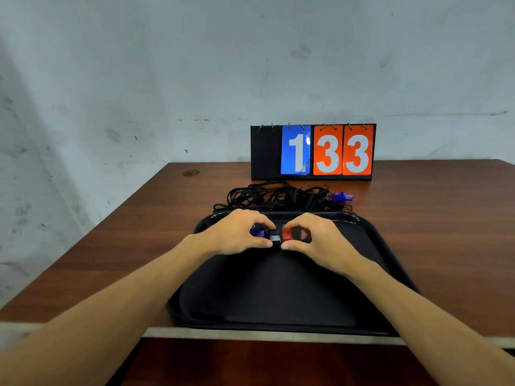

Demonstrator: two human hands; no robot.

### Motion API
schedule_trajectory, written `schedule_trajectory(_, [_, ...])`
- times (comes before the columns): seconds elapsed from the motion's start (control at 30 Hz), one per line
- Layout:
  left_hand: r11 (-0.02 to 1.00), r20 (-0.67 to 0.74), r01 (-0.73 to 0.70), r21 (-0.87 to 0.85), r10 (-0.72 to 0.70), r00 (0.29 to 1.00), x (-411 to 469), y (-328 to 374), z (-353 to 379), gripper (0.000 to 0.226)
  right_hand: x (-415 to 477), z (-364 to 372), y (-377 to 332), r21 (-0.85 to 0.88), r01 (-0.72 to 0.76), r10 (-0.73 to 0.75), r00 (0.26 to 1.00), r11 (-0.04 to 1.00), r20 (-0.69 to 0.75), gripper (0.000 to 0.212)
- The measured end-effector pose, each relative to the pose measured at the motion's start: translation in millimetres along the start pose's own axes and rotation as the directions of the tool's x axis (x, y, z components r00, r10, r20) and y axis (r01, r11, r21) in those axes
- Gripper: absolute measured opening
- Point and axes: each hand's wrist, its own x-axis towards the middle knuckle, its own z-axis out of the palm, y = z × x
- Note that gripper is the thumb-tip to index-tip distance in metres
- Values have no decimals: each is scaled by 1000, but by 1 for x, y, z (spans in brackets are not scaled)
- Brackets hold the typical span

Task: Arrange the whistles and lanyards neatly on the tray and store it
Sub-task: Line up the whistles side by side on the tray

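At the far end of the tray (370, 246), whistles are being aligned: left hand (237, 232) fingers grip the blue whistle (257, 231), right hand (312, 235) fingers the red whistle (287, 234); the tangled lanyards (278, 196) beyond should be sorted next.

Head view, single: worn camera, wide-angle, facing forward and down over both forearms onto black tray (370, 246) on wooden table (145, 235), close; wall (195, 65) behind

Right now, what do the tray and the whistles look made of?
Tray: likely black plastic, matte base, glossy rim highlights. Blue whistle beside the lanyards: translucent, shiny, probably plastic. Red whistle under the hands: seemingly similar, partly hidden.
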Motion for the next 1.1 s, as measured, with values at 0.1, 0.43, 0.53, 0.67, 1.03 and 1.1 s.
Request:
schedule_trajectory(0.1, [1000,-12,-1,-1,1,1000,0,1,0,43,-1,3,1,22,48,-48,999,999,-1,28])
schedule_trajectory(0.43, [999,-42,15,-30,-17,999,-3,-2,3,41,0,6,2,16,62,-62,998,998,10,27])
schedule_trajectory(0.53, [999,-41,16,-36,-17,999,-3,-1,3,42,-1,5,1,14,58,-58,998,998,11,28])
schedule_trajectory(0.67, [998,-12,33,-49,-33,999,-3,1,1,47,-2,3,-1,22,50,-51,999,998,16,29])
schedule_trajectory(1.03, [998,14,-52,-20,52,999,12,26,-22,42,7,-40,-2,118,-135,135,991,984,7,22])
schedule_trajectory(1.1, [994,-30,-82,-67,80,996,21,32,-23,37,13,-57,8,111,-160,161,987,981,-4,17])
